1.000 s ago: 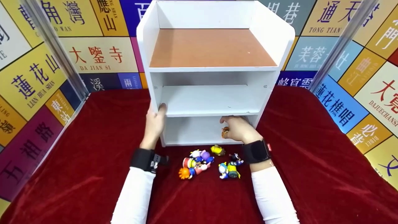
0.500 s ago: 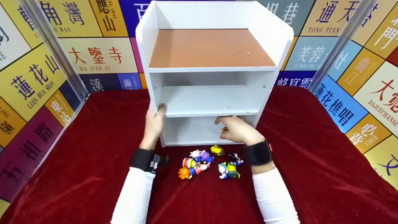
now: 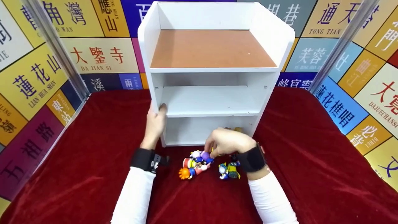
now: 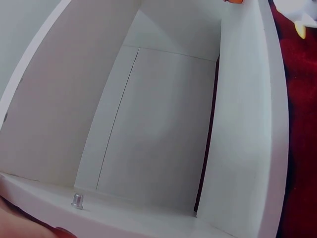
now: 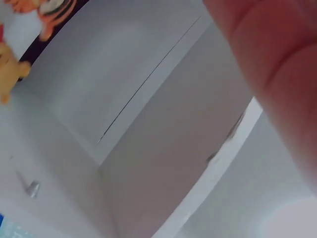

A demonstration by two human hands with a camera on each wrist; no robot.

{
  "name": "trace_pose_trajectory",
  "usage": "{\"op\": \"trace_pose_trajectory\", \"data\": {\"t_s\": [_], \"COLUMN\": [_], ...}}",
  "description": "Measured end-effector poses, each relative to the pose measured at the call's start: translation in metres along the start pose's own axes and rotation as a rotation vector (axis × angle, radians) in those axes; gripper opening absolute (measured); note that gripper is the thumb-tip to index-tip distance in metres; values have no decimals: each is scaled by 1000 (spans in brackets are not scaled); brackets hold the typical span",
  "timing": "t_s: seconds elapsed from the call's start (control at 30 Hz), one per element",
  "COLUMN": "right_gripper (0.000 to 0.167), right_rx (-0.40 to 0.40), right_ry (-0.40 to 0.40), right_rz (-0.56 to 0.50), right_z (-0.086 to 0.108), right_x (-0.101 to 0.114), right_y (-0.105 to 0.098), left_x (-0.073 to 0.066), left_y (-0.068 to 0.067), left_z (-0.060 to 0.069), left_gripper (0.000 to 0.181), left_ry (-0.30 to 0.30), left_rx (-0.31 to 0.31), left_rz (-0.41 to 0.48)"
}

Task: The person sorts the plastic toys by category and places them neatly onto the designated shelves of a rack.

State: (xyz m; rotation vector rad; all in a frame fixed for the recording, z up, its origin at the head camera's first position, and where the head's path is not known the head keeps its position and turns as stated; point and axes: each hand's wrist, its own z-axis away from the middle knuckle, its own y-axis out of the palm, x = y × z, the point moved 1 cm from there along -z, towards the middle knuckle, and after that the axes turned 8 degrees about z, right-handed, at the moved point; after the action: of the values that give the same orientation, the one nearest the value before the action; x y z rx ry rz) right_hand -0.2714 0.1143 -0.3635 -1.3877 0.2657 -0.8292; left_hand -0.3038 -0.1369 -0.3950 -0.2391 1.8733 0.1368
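Note:
My left hand (image 3: 155, 123) grips the left side panel of a white shelf unit (image 3: 211, 115), thumb on the inner face. Its fingertips show at the lower left corner of the left wrist view. My right hand (image 3: 228, 141) is in front of the bottom compartment, fingers bent downward beside a purple toy figure (image 3: 205, 155). A yellow figure is mostly hidden under it; no grip on it shows. In the bottom compartment's right end stand a yellow bear figure (image 5: 9, 69) and an orange striped tiger figure (image 5: 52, 17), partly behind my right hand in the head view.
Left of centre lies a cluster of small figures, including an orange-headed one (image 3: 184, 173) and a white-headed one (image 3: 195, 154). Blue-and-white (image 3: 223, 170) and yellow-green (image 3: 232, 169) figures lie near my right wrist. Red cloth (image 3: 102, 140) covers the table; lettered panels stand behind.
My right hand has come out of the bottom compartment and down toward the figures on the cloth. It let go of the tiger figure, which now stands inside. The left hand stays put.

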Motion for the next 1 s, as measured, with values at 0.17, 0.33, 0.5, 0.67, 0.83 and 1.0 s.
{"op": "trace_pose_trajectory", "data": {"t_s": [0.17,0.33,0.5,0.67,0.83,1.0], "right_gripper": [17,15,12,17,22,23], "right_rx": [111,163,162,153,148,141], "right_ry": [38,80,95,86,105,107], "right_rz": [17,61,65,80,155,203], "right_z": [-9,-19,-24,-25,-29,-32], "right_x": [14,24,27,26,28,28], "right_y": [13,26,31,34,40,43], "left_x": [0,0,1,2,2,-1], "left_y": [0,0,0,-1,-1,-1], "left_z": [0,0,-1,0,0,0], "left_gripper": [63,64,63,63,63,63], "left_ry": [2,-12,-3,-3,-10,-26], "left_rx": [7,8,10,6,4,12], "left_rz": [8,6,7,-1,-2,3]}}
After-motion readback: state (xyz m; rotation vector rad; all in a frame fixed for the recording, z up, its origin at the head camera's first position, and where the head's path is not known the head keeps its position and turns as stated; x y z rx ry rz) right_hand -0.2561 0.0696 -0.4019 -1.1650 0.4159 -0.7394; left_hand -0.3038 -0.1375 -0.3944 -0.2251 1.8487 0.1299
